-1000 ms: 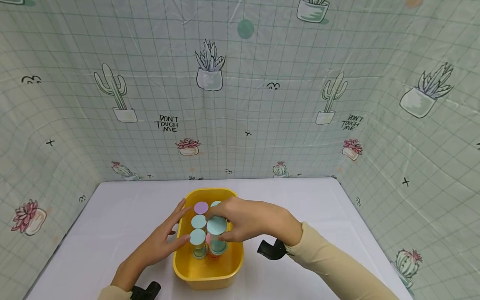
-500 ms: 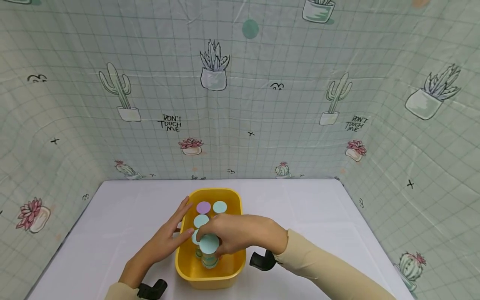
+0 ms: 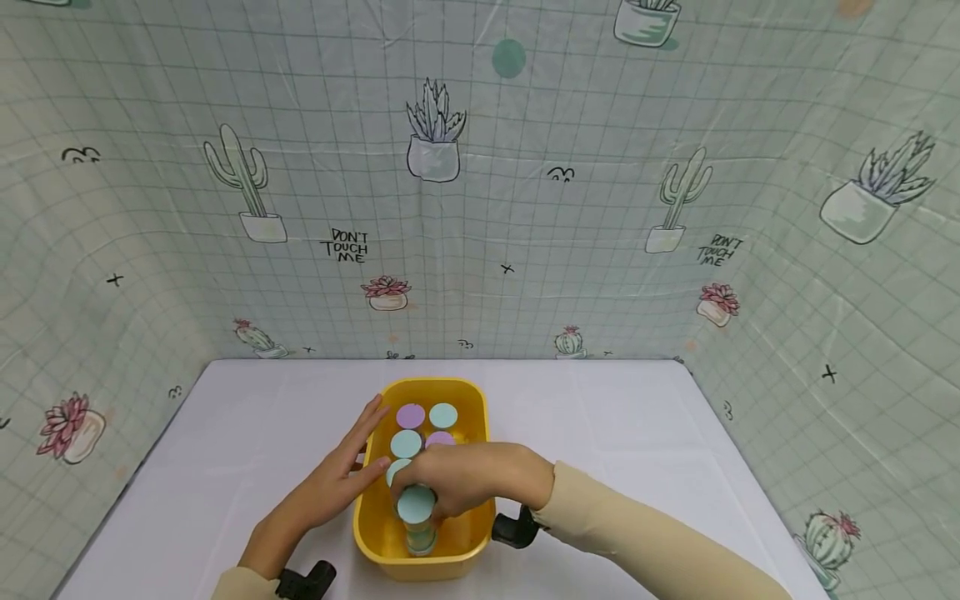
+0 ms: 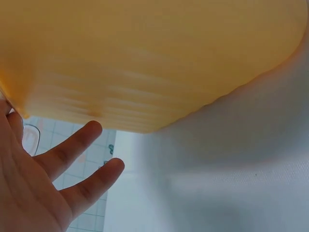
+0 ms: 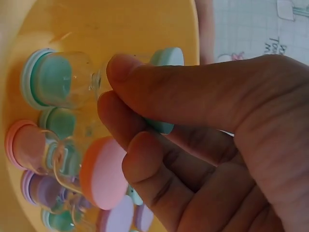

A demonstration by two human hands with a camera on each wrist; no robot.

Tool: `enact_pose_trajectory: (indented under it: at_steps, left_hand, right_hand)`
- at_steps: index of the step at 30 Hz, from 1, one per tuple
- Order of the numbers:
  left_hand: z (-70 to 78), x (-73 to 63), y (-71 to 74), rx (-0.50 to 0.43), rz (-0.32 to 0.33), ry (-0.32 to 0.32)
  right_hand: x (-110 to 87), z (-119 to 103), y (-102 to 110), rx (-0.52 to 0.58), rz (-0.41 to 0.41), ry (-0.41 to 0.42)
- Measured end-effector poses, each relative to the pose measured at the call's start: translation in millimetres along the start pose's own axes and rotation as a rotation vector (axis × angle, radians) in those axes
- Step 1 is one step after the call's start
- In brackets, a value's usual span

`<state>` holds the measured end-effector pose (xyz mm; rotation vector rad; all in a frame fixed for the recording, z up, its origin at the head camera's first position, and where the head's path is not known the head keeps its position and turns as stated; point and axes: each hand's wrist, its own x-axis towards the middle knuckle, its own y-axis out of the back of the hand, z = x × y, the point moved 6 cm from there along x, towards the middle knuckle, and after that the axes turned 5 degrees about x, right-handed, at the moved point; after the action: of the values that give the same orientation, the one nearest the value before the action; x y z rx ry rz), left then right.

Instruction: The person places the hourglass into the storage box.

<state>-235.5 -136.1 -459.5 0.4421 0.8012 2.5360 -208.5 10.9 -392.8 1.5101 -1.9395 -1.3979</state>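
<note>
A yellow plastic basin [image 3: 427,568] holds several sand timers with round coloured caps. My right hand [image 3: 467,479] is inside it, pinching a mint-capped sand timer [image 3: 417,505] between thumb and fingers near the basin's near end. In the right wrist view, this timer's lower mint bulb [image 5: 53,79] stands beside a pink-capped sand timer [image 5: 107,173]. Along the basin's left side lies my left hand [image 3: 330,487], fingers spread and touching the rim. Further back in the basin are a purple-capped timer [image 3: 410,416] and another mint-capped timer [image 3: 443,415].
The basin stands on a white tabletop [image 3: 592,433]. Behind and at the sides hangs a grid-patterned cloth [image 3: 495,208] printed with cacti. A dark wrist mount [image 3: 516,529] sits on the right wrist, with another mount [image 3: 307,581] on the left.
My right hand has brought the mint-capped timer down toward the basin's near end, uncovering the caps behind it. The left hand stays at the rim. The head view has shifted slightly.
</note>
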Motion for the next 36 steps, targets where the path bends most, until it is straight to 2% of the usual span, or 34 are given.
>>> enact_pose_trajectory:
  at_steps: [6,13,22,36]
  left_hand:
    - [-1.7,0.2,-0.1,-0.011,-0.008,0.008]
    - [-5.0,-1.4,-0.9,-0.016,-0.013,0.025]
    - [-4.0,0.5,0.5,-0.018,-0.017,0.007]
    - [-3.2,1.0,1.0,-0.021,-0.021,0.009]
  right_hand:
    - [5.8,2.9,-6.6,-0.028,-0.033,-0.012]
    - [8.7,3.6,-12.6,-0.038,-0.033,-0.037]
    - [9.8,6.8,-13.3,-0.003,-0.03,-0.038]
    - [9.1,6.4,-16.9,-0.05,-0.037,-0.084]
